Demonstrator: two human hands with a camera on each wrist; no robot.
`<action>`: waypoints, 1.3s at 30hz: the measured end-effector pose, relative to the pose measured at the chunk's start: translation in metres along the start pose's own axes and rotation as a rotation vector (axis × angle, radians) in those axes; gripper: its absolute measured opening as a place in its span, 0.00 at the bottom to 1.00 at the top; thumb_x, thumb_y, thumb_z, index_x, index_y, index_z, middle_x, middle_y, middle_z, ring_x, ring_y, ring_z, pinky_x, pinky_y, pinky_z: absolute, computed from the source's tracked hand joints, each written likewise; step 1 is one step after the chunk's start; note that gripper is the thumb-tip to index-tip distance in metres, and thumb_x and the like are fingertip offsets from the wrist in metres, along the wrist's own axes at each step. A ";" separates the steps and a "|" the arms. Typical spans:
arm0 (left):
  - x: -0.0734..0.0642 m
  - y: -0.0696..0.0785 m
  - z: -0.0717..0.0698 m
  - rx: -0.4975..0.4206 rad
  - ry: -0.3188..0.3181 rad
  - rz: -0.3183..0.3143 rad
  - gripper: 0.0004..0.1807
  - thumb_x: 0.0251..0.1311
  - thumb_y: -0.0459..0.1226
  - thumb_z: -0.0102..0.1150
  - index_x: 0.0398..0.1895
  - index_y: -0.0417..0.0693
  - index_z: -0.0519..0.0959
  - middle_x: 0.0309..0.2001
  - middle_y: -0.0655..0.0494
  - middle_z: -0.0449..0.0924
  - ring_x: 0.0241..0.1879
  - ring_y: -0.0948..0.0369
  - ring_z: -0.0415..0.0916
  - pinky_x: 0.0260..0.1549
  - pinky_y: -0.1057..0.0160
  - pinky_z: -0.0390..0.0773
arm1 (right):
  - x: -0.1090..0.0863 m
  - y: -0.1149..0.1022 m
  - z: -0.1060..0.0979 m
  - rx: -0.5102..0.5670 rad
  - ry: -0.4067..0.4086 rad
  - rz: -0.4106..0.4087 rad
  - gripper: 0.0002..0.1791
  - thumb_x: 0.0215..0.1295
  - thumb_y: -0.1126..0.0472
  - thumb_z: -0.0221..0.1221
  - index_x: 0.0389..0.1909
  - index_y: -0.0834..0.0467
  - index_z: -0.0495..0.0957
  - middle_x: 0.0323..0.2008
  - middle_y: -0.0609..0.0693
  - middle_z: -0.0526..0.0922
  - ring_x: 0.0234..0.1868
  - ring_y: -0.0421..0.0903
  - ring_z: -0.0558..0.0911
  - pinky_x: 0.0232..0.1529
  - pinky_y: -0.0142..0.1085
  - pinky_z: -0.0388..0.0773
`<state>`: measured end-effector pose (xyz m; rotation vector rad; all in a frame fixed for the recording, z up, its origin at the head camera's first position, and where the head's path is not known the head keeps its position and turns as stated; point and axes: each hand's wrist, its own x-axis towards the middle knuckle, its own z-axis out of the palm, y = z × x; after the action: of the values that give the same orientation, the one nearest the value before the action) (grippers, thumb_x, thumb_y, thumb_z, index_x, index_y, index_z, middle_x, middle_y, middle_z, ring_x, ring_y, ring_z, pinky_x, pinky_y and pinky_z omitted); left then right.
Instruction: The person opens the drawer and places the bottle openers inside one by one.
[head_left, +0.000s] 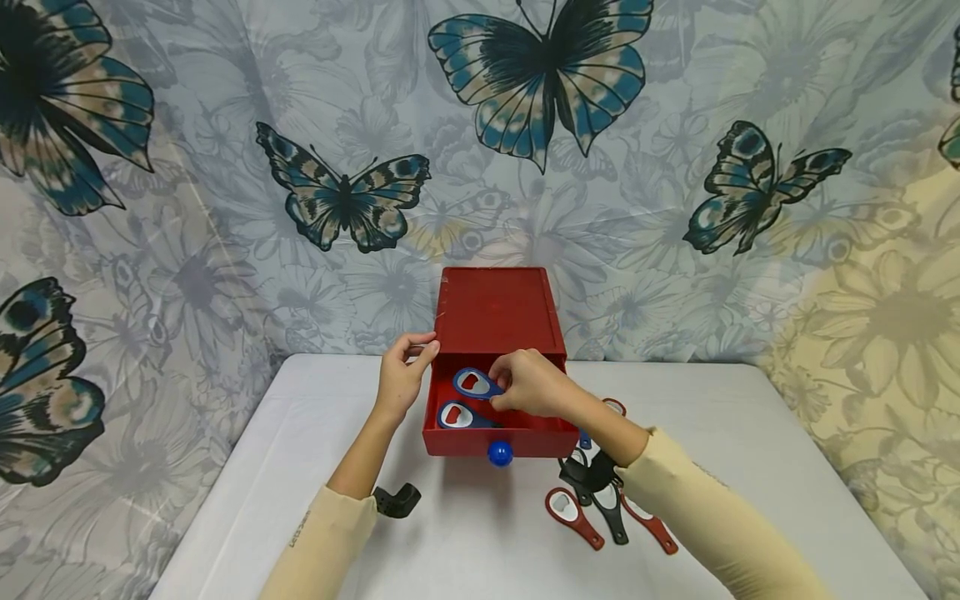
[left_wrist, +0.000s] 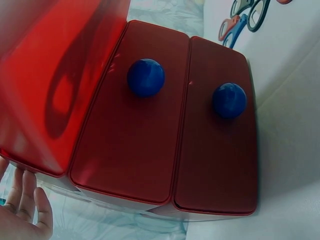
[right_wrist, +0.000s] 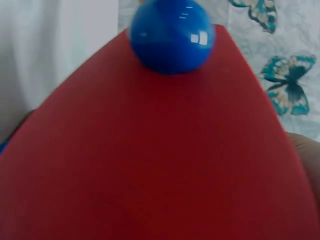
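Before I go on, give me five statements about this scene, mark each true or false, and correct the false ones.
1. The top drawer is pulled out. True.
2. The right grip rests on the knob. False: it pinches a blue bottle opener.
3. The two lower drawers are shut. True.
4. Every bottle opener lies inside the top drawer. False: red bottle openers, among others, lie on the table, right of the box.
5. The left grip touches the left side of the box. True.
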<state>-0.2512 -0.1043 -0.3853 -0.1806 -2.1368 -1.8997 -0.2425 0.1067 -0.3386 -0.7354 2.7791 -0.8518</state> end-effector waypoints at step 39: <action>0.014 -0.036 0.003 -0.006 0.030 0.000 0.15 0.65 0.35 0.60 0.52 0.36 0.79 0.51 0.38 0.80 0.38 0.69 0.75 0.38 0.73 0.75 | -0.019 0.025 -0.026 0.056 0.032 0.012 0.15 0.63 0.57 0.64 0.44 0.64 0.83 0.37 0.53 0.86 0.34 0.43 0.78 0.32 0.33 0.75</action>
<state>-0.2743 -0.1072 -0.4160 -0.1529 -2.1119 -1.8968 -0.2434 0.1465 -0.3311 -0.7006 2.7714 -0.9434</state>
